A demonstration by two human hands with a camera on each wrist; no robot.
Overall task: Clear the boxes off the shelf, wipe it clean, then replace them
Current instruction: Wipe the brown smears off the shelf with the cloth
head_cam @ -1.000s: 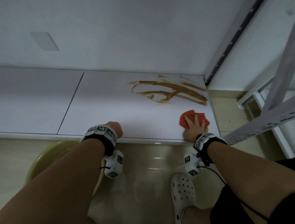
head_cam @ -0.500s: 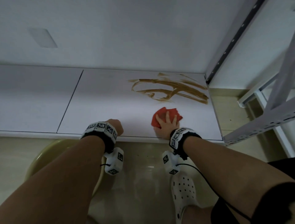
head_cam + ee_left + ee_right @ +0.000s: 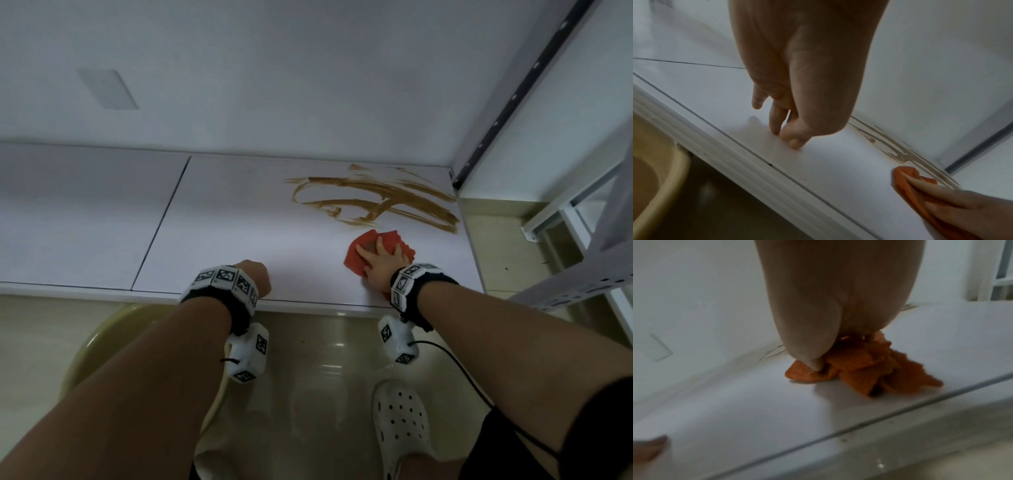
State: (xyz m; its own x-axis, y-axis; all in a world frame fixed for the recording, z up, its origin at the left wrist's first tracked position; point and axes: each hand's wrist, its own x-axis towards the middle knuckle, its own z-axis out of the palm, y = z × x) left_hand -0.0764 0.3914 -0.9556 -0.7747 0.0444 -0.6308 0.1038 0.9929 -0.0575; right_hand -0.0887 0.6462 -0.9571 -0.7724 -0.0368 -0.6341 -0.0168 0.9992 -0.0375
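Note:
The white shelf (image 3: 239, 222) carries no boxes. Brown smears of a stain (image 3: 376, 202) cross its far right part. My right hand (image 3: 380, 260) lies flat with spread fingers on a crumpled red-orange cloth (image 3: 356, 262), pressing it to the shelf just in front of the stain. In the right wrist view the thumb (image 3: 816, 366) pushes into the cloth (image 3: 859, 369). My left hand (image 3: 255, 275) rests near the shelf's front edge with fingers curled, holding nothing; its fingertips (image 3: 793, 142) touch the surface. The left wrist view also catches the cloth (image 3: 906, 183).
A yellow-green basin (image 3: 89, 342) stands on the floor below the shelf at the left. A metal upright (image 3: 513, 99) closes the shelf's right end, with a grey rack frame (image 3: 582, 284) beyond it. My foot in a white clog (image 3: 400, 421) is on the tiled floor.
My right hand slid the cloth left along the front of the shelf, then back right and a little farther in, up to the stain. The left hand stayed put.

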